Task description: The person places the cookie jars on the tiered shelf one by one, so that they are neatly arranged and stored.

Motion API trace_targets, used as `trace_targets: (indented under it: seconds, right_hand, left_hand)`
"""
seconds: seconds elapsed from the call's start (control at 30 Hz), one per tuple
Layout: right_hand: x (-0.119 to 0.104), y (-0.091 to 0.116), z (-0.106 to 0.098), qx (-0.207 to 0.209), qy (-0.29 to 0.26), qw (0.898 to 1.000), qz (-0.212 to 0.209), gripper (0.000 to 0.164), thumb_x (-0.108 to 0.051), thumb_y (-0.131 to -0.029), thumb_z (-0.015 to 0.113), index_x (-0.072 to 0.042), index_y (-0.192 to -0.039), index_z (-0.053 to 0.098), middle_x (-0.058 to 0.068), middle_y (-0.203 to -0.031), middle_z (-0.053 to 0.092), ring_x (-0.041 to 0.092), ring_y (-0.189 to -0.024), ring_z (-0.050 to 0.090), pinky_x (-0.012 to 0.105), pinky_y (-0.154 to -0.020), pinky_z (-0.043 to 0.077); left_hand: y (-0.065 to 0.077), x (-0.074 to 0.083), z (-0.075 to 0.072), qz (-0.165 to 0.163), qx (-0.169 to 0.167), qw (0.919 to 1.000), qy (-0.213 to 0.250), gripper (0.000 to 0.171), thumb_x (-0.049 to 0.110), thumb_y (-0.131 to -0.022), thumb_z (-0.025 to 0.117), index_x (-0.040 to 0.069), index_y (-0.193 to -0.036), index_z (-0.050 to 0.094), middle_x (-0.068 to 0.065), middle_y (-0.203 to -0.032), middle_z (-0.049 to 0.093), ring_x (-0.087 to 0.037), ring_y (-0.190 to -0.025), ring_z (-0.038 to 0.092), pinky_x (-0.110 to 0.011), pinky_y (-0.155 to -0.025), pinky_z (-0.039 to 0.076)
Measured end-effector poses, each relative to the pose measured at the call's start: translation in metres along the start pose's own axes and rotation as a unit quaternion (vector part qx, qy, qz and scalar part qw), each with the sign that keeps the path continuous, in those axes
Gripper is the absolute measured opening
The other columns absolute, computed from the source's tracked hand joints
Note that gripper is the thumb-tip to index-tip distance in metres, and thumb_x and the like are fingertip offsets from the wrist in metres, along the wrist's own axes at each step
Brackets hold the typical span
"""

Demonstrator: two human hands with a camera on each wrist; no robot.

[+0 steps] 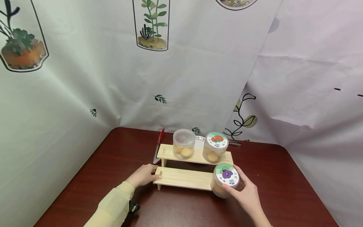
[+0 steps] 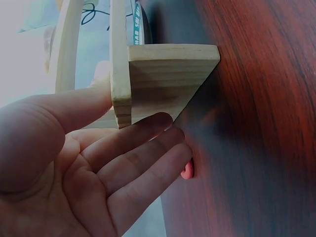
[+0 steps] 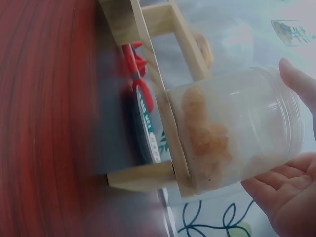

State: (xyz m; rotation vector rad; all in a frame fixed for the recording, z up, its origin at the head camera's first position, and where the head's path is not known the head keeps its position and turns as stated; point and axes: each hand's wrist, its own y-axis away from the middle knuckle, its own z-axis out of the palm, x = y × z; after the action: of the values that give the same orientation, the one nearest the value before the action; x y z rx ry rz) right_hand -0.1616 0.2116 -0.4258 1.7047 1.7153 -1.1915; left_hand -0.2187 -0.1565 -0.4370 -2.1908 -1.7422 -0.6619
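A two-step wooden rack (image 1: 184, 178) stands on the table. My left hand (image 1: 144, 176) grips the left end of its lower step, thumb on top; in the left wrist view the fingers (image 2: 143, 163) lie by the side leg. At the right end of that step, my right hand (image 1: 248, 194) holds a clear round jar (image 3: 237, 128) with a purple-flower picture on its lid (image 1: 227, 175), thumb and fingers on opposite sides. Its base meets the step, and yellowish-brown pieces lie inside. On the upper step sit a plain-lidded jar (image 1: 183, 143) and a jar with a red-tomato lid (image 1: 216, 146).
Behind the rack's left end lies a red-handled tool (image 1: 160, 137). A white plate with printed lettering (image 1: 200, 138) shows partly between the upper jars. Some metal utensil (image 1: 234, 142) lies at the back right. Patterned white cloth (image 1: 193, 78) hangs behind the dark red table (image 1: 113, 154).
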Motion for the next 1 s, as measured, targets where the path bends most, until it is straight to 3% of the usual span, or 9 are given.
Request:
trace_targets:
  seconds: [0.37,0.47,0.57,0.63,0.73,1.0]
  right_hand:
    - [-0.013,-0.002,0.016,-0.013,-0.033,0.998,-0.049,0.080,-0.025,-0.065,0.088,-0.014,-0.135,0.053,0.010,-0.126,0.061,0.004,-0.108,0.057,0.007,-0.085,0.039]
    - [-0.016,-0.002,0.020,-0.026,-0.055,0.997,-0.037,0.080,-0.023,-0.064,0.089,-0.014,-0.136,0.052,0.010,-0.128,0.060,0.013,-0.108,0.058,0.014,-0.068,0.050]
    - [-0.019,-0.002,0.025,-0.032,-0.060,0.997,-0.030,0.081,-0.022,-0.064,0.089,-0.013,-0.136,0.052,0.010,-0.130,0.058,0.020,-0.109,0.058,0.026,-0.065,0.053]
    - [-0.020,-0.003,0.029,-0.031,-0.054,0.997,-0.041,0.081,-0.021,-0.064,0.089,-0.010,-0.136,0.052,0.010,-0.131,0.057,0.024,-0.112,0.057,0.033,-0.075,0.054]
    - [-0.022,-0.004,0.035,-0.028,-0.035,0.997,-0.067,0.082,-0.023,-0.063,0.089,-0.007,-0.135,0.052,0.009,-0.133,0.057,0.024,-0.118,0.054,0.038,-0.093,0.046]
    - [-0.031,-0.002,0.051,-0.045,-0.049,0.994,-0.091,0.085,-0.026,-0.061,0.090,-0.010,-0.135,0.053,0.006,-0.133,0.056,0.022,-0.117,0.055,0.044,-0.095,0.044]
  left_hand:
    - [0.000,0.001,-0.001,-0.001,-0.001,1.0000,0.000,0.048,0.025,-0.082,0.074,-0.008,-0.114,0.063,-0.021,-0.111,0.066,-0.033,-0.103,0.063,-0.046,-0.089,0.047]
    - [0.000,0.001,0.000,0.002,0.002,1.0000,0.002,0.046,0.025,-0.081,0.075,-0.008,-0.113,0.064,-0.020,-0.109,0.067,-0.032,-0.101,0.063,-0.046,-0.088,0.047]
    - [0.000,0.000,0.001,0.005,0.005,1.0000,0.004,0.045,0.024,-0.081,0.075,-0.007,-0.111,0.064,-0.019,-0.108,0.067,-0.031,-0.099,0.064,-0.045,-0.087,0.048]
    - [0.000,0.000,0.001,0.005,0.005,1.0000,0.005,0.046,0.024,-0.081,0.075,-0.007,-0.112,0.064,-0.019,-0.108,0.067,-0.031,-0.099,0.064,-0.045,-0.087,0.048]
    - [0.000,0.000,0.001,0.004,0.005,1.0000,0.006,0.046,0.024,-0.081,0.075,-0.008,-0.112,0.064,-0.019,-0.108,0.067,-0.031,-0.100,0.063,-0.045,-0.088,0.047]
    - [0.000,-0.001,0.001,0.005,0.006,0.9999,0.008,0.047,0.024,-0.081,0.075,-0.008,-0.114,0.063,-0.020,-0.110,0.066,-0.032,-0.103,0.063,-0.046,-0.089,0.047]
